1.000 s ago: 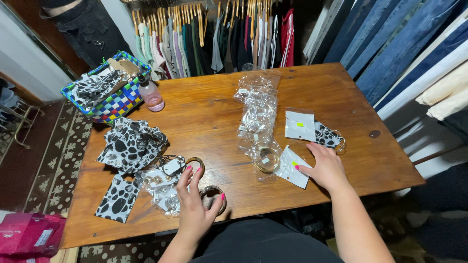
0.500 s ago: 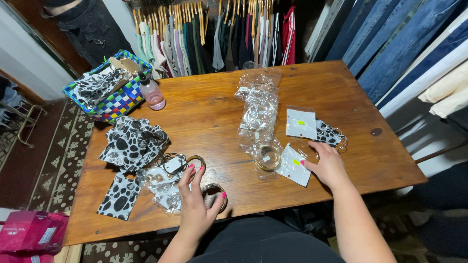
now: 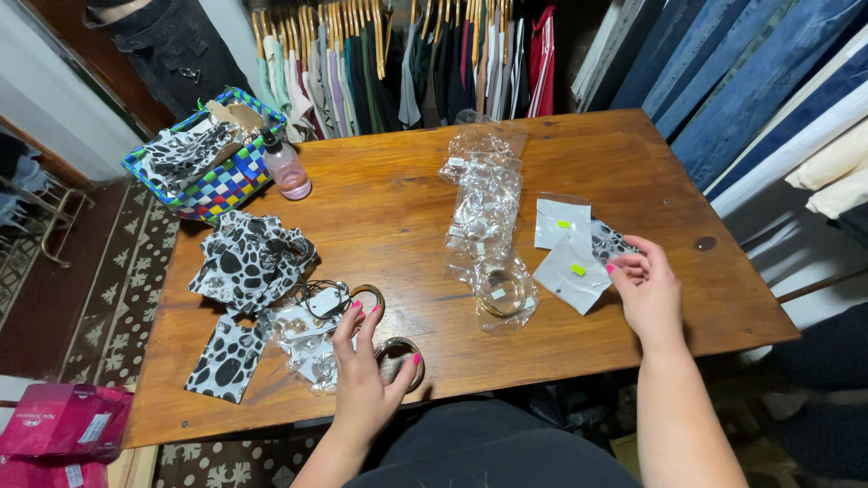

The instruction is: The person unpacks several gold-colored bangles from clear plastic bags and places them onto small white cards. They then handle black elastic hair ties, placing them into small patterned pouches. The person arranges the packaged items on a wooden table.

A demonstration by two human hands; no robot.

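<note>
A wooden table [image 3: 398,208] fills the view, set in a tight room: hangers of clothes [image 3: 407,54] crowd its far edge, folded denim [image 3: 723,81] stacks up on the right, and patterned carpet [image 3: 99,298] runs along the left.

The left hand [image 3: 366,375] rests near the table's front edge, fingers spread wide and laid flat. Its thumb hooks around a gold bangle [image 3: 400,360], which sits just right of the palm. A second bangle [image 3: 366,295] lies just beyond the fingertips, touching a heap of clear packets with jewellery [image 3: 307,339] on the fingers' left side. Further left lie black-and-white spotted cloths [image 3: 249,262], and beyond them, at the far corner, a checkered basket [image 3: 212,181] with a pink bottle [image 3: 287,169] beside it.

The right hand [image 3: 646,289] hovers over the right side, fingers loosely curled, tips pinching the edge of a white packet [image 3: 571,271]. Another white packet [image 3: 561,221] lies just beyond the fingertips. To their left, a bagged bangle [image 3: 502,291] and crinkled clear bags [image 3: 484,190] run toward the far edge.

Bare wood stays open between the two hands and along the right edge past the right hand.
</note>
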